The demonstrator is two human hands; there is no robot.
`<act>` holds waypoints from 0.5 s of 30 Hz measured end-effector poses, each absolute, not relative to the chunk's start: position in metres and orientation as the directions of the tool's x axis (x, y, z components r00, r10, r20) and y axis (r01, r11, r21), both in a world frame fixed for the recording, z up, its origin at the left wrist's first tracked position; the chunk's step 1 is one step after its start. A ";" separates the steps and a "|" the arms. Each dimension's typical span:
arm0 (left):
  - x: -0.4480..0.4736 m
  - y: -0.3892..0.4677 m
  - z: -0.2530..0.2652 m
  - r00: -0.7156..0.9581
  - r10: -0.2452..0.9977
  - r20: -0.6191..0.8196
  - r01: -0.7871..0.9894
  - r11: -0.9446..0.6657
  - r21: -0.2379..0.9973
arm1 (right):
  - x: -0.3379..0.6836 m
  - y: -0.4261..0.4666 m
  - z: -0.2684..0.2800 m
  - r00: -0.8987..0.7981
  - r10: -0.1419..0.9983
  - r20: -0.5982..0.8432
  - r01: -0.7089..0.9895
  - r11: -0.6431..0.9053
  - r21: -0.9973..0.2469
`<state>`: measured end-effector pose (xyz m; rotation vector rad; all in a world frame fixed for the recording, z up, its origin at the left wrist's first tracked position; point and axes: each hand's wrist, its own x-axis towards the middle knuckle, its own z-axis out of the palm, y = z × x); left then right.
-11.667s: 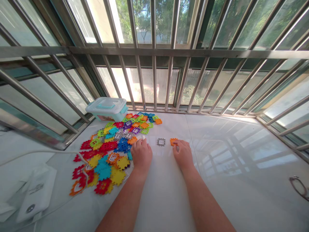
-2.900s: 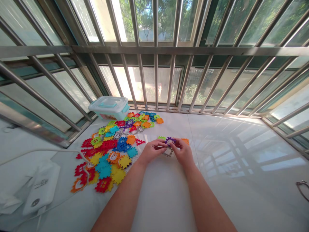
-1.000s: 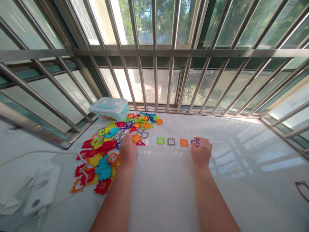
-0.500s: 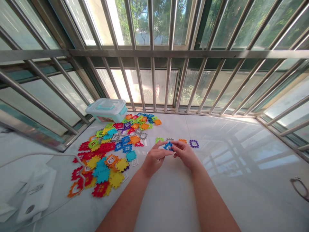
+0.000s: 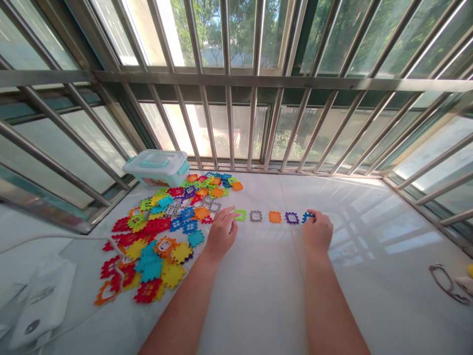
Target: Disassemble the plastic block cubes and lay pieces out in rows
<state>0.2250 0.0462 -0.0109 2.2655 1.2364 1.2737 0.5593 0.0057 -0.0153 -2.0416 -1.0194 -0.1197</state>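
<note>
My right hand (image 5: 318, 230) pinches a blue toothed building tile (image 5: 306, 216) at the right end of a row on the white surface. Leftward from it in the row lie a purple frame tile (image 5: 291, 218), an orange tile (image 5: 275, 217), a grey frame tile (image 5: 255, 216) and a green frame tile (image 5: 241, 215). Beside the green tile is my left hand (image 5: 222, 232), its fingers apart and nothing in them; whether a fingertip touches that tile I cannot tell.
A heap of mixed tiles (image 5: 151, 260) spreads on the left, with a lidded plastic box (image 5: 158, 167) behind it. At the left edge lie a white power strip (image 5: 42, 301) and its cable. Metal bars (image 5: 254, 128) close off the back. Glasses (image 5: 447, 283) rest at far right.
My hands have parted. The right one has carried the blue tile rightward to the row's end, past the purple tile. My left hand has let go and moved left, uncovering the row.
</note>
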 end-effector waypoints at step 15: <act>0.227 0.050 -0.025 0.376 0.765 0.522 0.651 -0.620 0.438 | 0.569 0.003 -0.026 0.678 0.683 0.272 0.701 -0.490 -0.518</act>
